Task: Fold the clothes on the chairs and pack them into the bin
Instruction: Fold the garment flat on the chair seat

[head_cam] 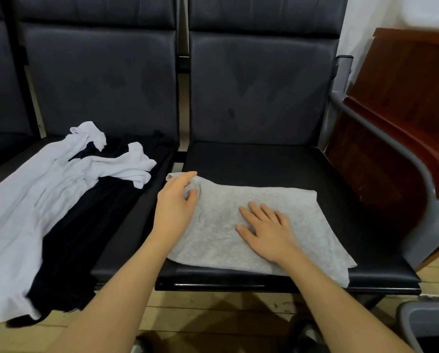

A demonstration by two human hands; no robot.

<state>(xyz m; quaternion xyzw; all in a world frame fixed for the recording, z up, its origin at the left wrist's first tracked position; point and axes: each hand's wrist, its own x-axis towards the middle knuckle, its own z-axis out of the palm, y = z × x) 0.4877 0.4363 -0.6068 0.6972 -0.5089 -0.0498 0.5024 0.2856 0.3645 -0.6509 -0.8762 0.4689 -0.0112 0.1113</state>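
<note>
A light grey garment [297,220] lies spread flat on the right black chair seat [264,159]. My left hand [176,202] pinches its far left corner, which is bunched up between thumb and fingers. My right hand [264,228] rests flat on the middle of the grey garment, fingers straight and spread. On the left chair seat [136,220] lie a white garment [34,200], crumpled and hanging over the front edge, and a black garment [85,238] partly under it.
A grey bin's rim [427,317] shows at the bottom right corner on the wooden floor [213,317]. A metal armrest [396,149] and dark wooden furniture [404,98] border the right chair. Chair backs rise behind both seats.
</note>
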